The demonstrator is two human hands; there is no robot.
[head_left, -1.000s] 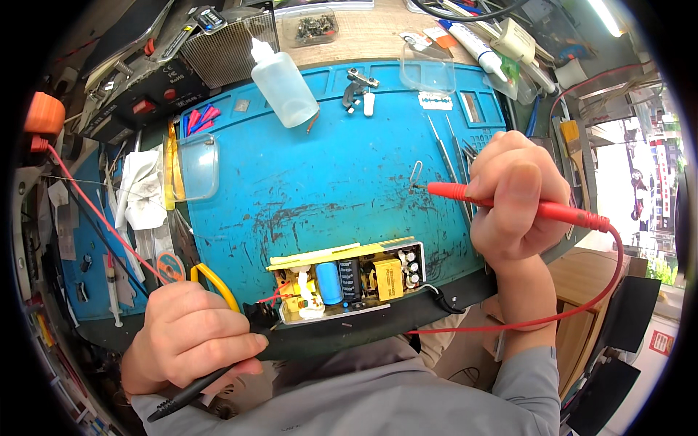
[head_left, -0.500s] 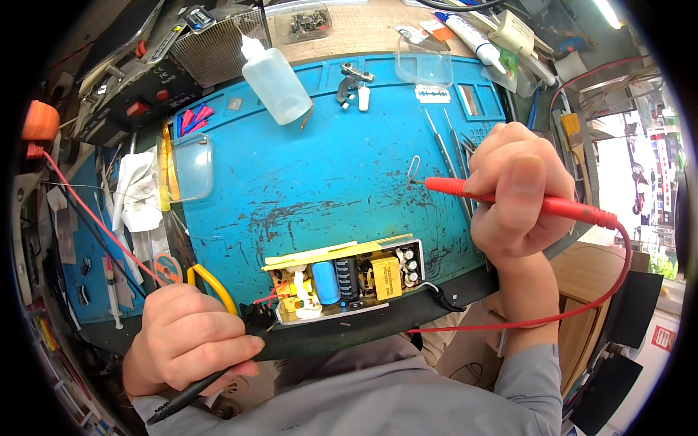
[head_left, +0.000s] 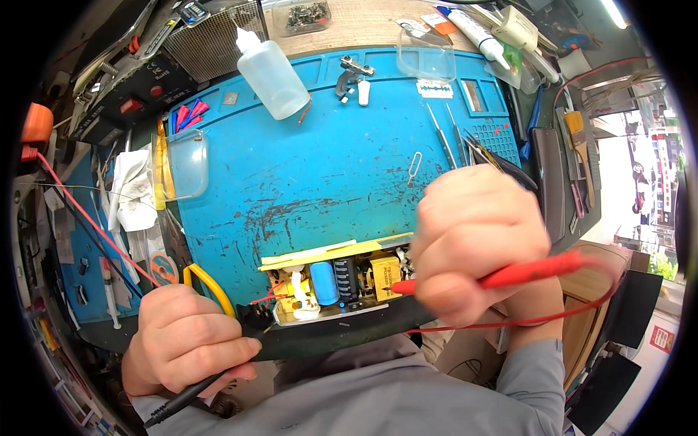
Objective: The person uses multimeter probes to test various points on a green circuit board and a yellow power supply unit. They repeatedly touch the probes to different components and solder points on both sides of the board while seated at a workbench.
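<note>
A red multimeter probe (head_left: 509, 273) is gripped in my right hand (head_left: 476, 236), its tip pointing left at the yellow transformer (head_left: 385, 276); whether it touches I cannot tell. That transformer sits in an open power supply board (head_left: 342, 314) at the mat's near edge, beside a blue capacitor (head_left: 324, 283) and a black one (head_left: 347, 280). My right hand covers the board's right end. My left hand (head_left: 193, 336) is closed around a black probe (head_left: 187, 398), whose tip is near the board's left end. Yellow-handled pliers (head_left: 211, 285) lie just behind my left hand.
On the blue mat (head_left: 240, 174) are a squeeze bottle (head_left: 273, 76), a clear plastic lid (head_left: 187, 166), a bent wire clip (head_left: 414, 166) and a razor blade (head_left: 435, 88). Tweezers (head_left: 441, 136) lie at the right. The probe's red cable (head_left: 502, 322) loops beside my right forearm.
My right hand has come down and toward me with the red probe, from above the mat to the power supply board. My left hand has hardly moved.
</note>
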